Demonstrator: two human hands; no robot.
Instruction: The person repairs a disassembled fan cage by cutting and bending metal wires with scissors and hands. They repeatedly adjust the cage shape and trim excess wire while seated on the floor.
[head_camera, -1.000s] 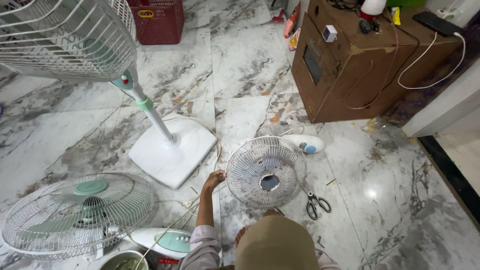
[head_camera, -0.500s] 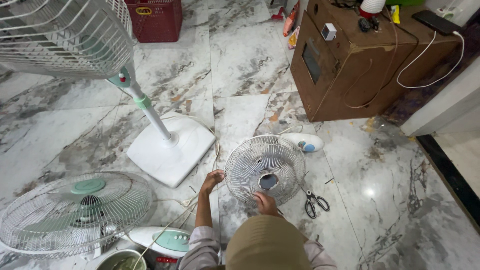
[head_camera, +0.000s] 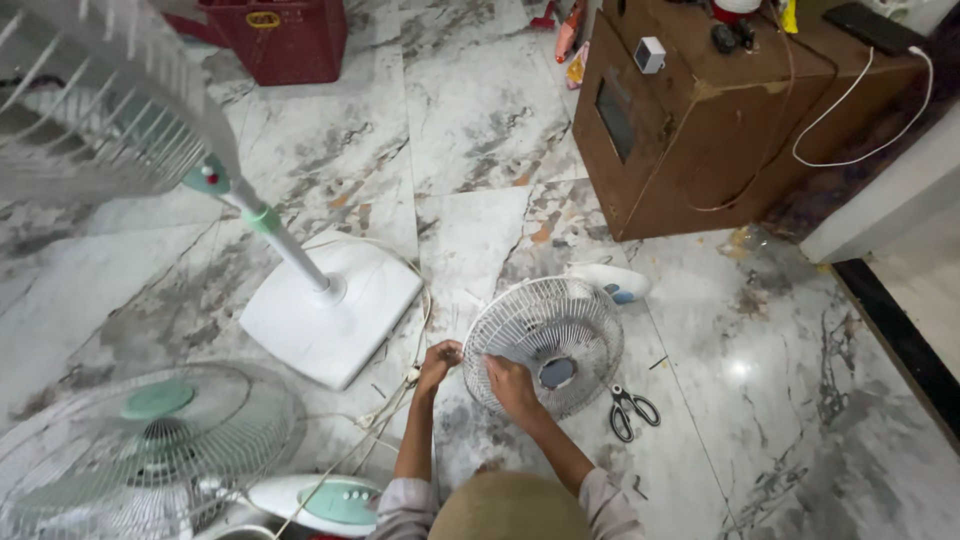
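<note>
While both hands work at the floor, left hand (head_camera: 440, 358) fingers clamp the fan grille (head_camera: 543, 345) rim | right hand (head_camera: 512, 386) fingers grip its wires | scissors (head_camera: 630, 410) just beside | white fan base (head_camera: 330, 310) near.

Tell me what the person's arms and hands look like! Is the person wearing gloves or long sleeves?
No gloves: the left hand and the right hand are both bare, and so are the forearms. Pale, light-coloured sleeves are pushed up near the elbows, bunched and loose. I can't see any rings, watch or bracelet, though the hands are small in the head view.
</note>
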